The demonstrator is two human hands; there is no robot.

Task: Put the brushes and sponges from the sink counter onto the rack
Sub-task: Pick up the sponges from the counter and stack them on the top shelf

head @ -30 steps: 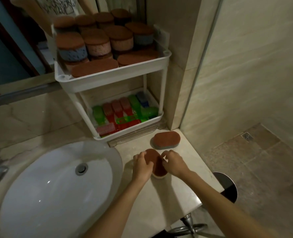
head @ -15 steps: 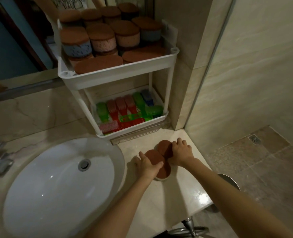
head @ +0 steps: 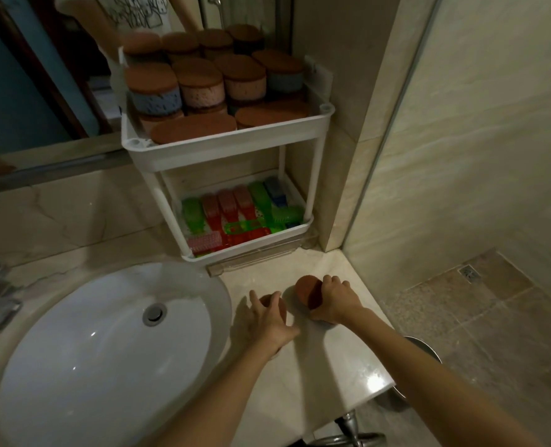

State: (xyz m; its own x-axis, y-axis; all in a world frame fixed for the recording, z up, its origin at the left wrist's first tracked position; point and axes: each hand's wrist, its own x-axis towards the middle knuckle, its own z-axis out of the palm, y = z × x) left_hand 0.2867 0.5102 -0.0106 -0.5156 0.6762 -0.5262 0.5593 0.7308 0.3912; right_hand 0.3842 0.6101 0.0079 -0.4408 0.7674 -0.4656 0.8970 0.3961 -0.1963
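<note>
Gripping two sponges on table at rack's (head: 222, 150) 6 o'clock: right hand (head: 337, 301) closed round right sponge (head: 308, 290), left hand (head: 267, 319) half-curled over left sponge (head: 280, 308). Risk: crowded top tier, added sponge may topple stacks.

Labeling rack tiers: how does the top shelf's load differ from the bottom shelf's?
Top shelf holds brown-topped sponges, stacked and packed full; bottom shelf holds plastic brushes in a single layer.
The sponges are muted brown, blue and pink; the brushes are bright green, red and blue.
Both are white trays of one rack.
</note>
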